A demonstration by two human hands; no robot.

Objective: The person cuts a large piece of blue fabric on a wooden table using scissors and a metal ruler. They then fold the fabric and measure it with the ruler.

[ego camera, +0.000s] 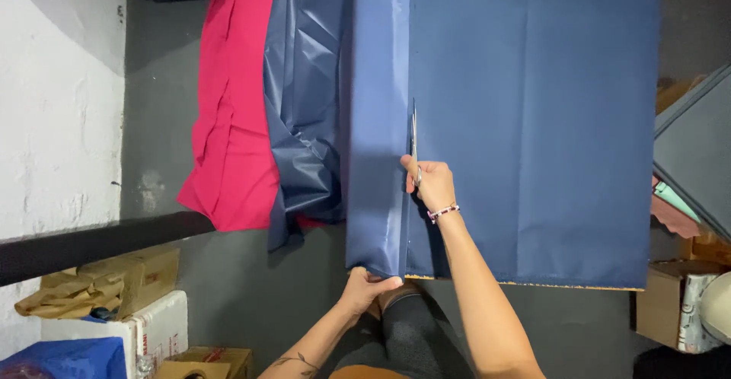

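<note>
A large navy blue fabric sheet (533,120) lies flat over a table, its near edge showing a tan border. My right hand (431,183) grips a pair of scissors (414,139) with the blades pointing away from me along a cut line in the fabric. My left hand (366,286) pinches the near edge of the cut strip (378,120), the narrow left part of the blue fabric that hangs down over the table edge. A beaded bracelet sits on my right wrist.
Crumpled dark blue shiny cloth (304,97) and a red cloth (234,105) hang to the left. Cardboard boxes (122,280) and a white box (156,326) sit lower left by a white wall (53,90). More boxes (678,303) stand at right.
</note>
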